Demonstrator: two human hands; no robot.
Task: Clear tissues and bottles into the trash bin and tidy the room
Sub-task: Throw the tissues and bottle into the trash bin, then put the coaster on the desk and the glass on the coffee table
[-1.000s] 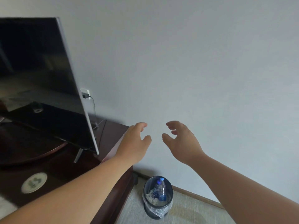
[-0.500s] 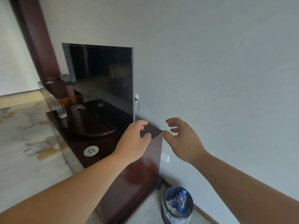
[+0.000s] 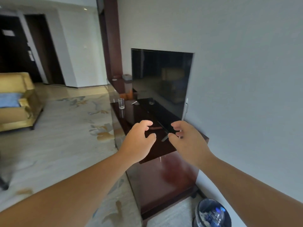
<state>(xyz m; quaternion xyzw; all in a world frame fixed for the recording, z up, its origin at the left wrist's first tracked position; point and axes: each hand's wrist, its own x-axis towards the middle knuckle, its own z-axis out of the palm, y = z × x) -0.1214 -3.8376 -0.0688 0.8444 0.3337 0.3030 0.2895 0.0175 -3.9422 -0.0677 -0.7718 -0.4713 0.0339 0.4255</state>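
The dark trash bin [image 3: 200, 210] with a clear liner stands on the floor at the bottom right, beside the cabinet's end. Inside it lie a blue-capped water bottle [image 3: 216, 214] and some white tissue. My left hand [image 3: 137, 141] and my right hand [image 3: 188, 141] are held out in front of me above the near end of the dark wooden TV cabinet [image 3: 164, 181]. Both hold nothing, with fingers loosely curled. A drinking glass [image 3: 121, 103] stands on the cabinet top further back.
A black TV [image 3: 160, 82] stands on the cabinet against the grey wall. A yellow armchair [image 3: 16, 102] with a blue cushion is at the left. Patterned carpet [image 3: 57, 136] covers the open floor. A small grey box [image 3: 127, 77] sits at the cabinet's far end.
The view has swung left and back: the bin slid to the bottom right corner, and the whole TV, cabinet and room came into view. Both hands stay raised, holding nothing.
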